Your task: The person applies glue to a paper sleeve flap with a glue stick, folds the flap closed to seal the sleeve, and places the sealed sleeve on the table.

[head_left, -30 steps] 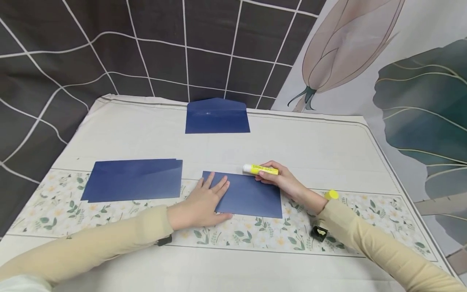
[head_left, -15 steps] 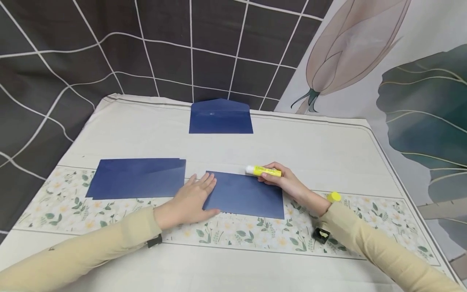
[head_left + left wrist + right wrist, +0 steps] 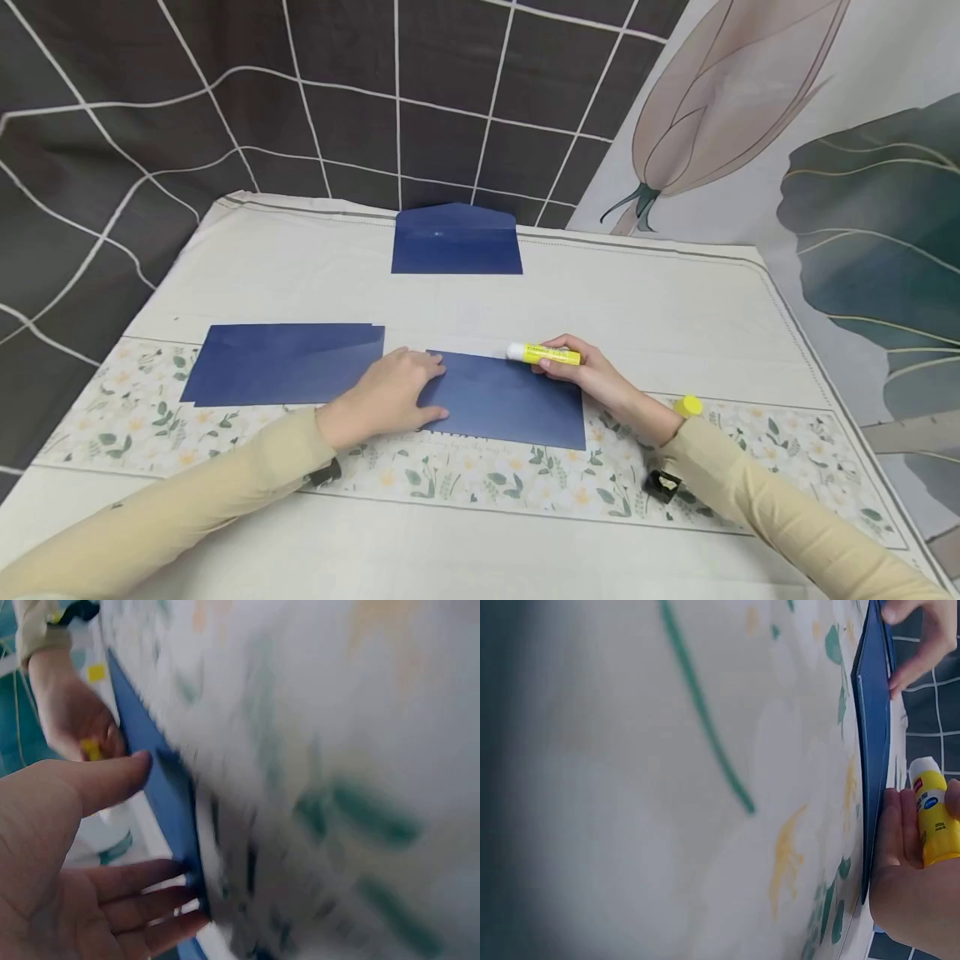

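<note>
A dark blue envelope lies flat on the patterned tablecloth in front of me. At its left end my left hand rests with the fingertips bent down onto the edge. The left wrist view shows the thumb apart from the fingers, and the fingertips touching the blue paper. My right hand pinches a yellow glue stick, its white end pointing left above the envelope's upper edge. In the right wrist view the glue stick sits between thumb and palm, with other fingers by the envelope.
Two or more overlapping blue sheets or envelopes lie at the left. Another blue envelope, flap raised, lies at the back edge. The yellow cap stands beside the right forearm. A dark gridded cloth hangs behind the table.
My left hand has slid left from on top of the envelope to its left edge, its fingers now bent. The right hand still holds the glue stick in nearly the same spot.
</note>
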`<state>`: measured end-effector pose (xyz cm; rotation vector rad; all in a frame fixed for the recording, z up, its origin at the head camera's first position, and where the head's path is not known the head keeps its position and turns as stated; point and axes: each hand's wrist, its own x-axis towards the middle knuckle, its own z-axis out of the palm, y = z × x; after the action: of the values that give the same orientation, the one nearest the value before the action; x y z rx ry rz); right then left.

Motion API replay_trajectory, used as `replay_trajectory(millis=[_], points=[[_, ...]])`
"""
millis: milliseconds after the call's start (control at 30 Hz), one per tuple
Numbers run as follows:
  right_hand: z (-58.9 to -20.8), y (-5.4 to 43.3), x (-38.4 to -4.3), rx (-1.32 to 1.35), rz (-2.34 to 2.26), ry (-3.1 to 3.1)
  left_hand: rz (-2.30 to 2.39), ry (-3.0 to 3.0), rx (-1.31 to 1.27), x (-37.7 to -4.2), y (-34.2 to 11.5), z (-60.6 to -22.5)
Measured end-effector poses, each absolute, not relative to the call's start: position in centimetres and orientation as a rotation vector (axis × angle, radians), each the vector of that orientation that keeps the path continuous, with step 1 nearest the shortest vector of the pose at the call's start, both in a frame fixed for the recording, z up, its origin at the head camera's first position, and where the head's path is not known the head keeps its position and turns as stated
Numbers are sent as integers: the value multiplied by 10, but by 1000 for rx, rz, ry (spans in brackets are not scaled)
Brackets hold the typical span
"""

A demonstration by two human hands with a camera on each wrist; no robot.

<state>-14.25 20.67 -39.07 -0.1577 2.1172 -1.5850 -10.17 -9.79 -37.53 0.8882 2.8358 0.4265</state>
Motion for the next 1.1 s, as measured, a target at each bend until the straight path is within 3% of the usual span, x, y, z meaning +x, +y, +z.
replay_trajectory(millis=[567,1100], points=[[-387,210,-140,-71,-1694,2007,439,2655,885,-157,-93,-375],[-381,222,-134,-19,-1809,1900,441,2596,807,-165,-90,-366]])
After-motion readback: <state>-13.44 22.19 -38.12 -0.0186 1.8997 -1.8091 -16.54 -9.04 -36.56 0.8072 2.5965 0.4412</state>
